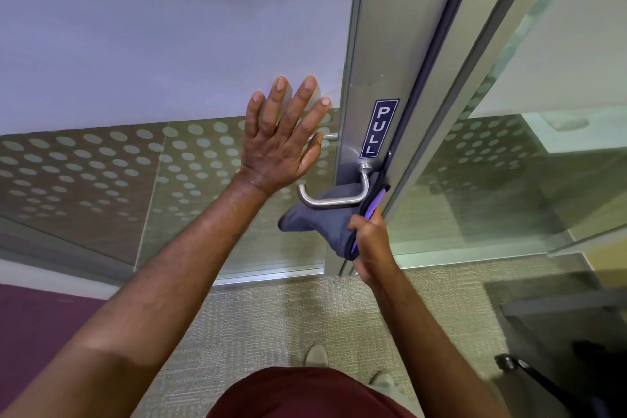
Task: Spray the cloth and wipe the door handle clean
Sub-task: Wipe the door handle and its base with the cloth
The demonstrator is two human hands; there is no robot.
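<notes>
Wiping under way at centre right of the frame: right hand [368,244] clenched on a grey microfibre cloth [315,219] with purple edging, tucked behind the door handle [334,195]. Left hand [281,142] spread flat, fingers straight, against the frosted glass panel [135,44] at centre. Likely risks: cloth bunching and snagging in the lever's bend, missing its front face; door swinging under pressure. Handle a smooth brushed-steel tube, curved; cloth soft, folded; "PULL" sign [379,128] glossy on the aluminium door frame [383,27].
</notes>
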